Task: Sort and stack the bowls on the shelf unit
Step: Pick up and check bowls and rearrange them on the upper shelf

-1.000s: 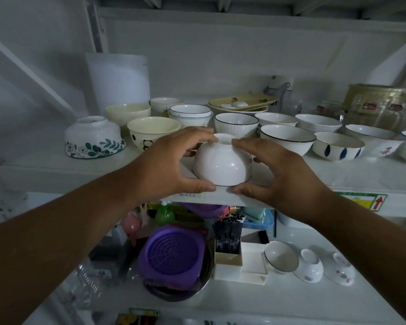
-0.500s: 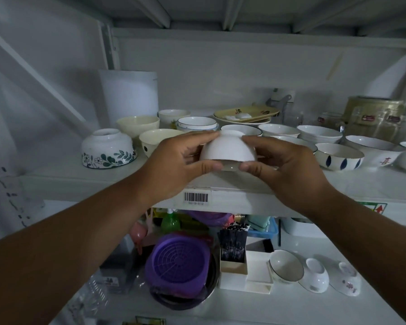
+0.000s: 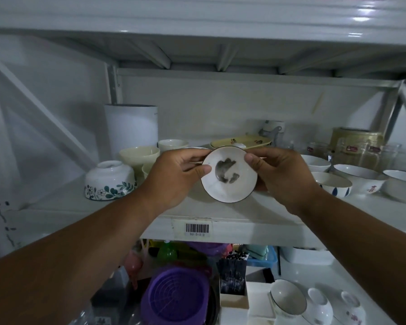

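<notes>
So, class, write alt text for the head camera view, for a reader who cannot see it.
Two hands, left hand and right hand, hold a small white bowl tilted toward the camera, showing a dark grey mark inside. Behind it a white shelf carries more bowls, including an upturned leaf-patterned bowl.

Storeroom or stockroom for household kitchenware. Evidence: white metal shelf unit [image 3: 220, 216] with braced uprights; barcode label [image 3: 197, 228] on the shelf's front edge at 6 o'clock; mixed, unmatched bowls [image 3: 359, 178] ranged across the shelf at 3 o'clock; floral bowl [image 3: 110, 179] upturned at 9 o'clock; packaged glass mugs [image 3: 359, 148] with labels at 2 o'clock; lower shelf crowded with purple plastic strainer [image 3: 176, 299], small boxes, more bowls.
</notes>
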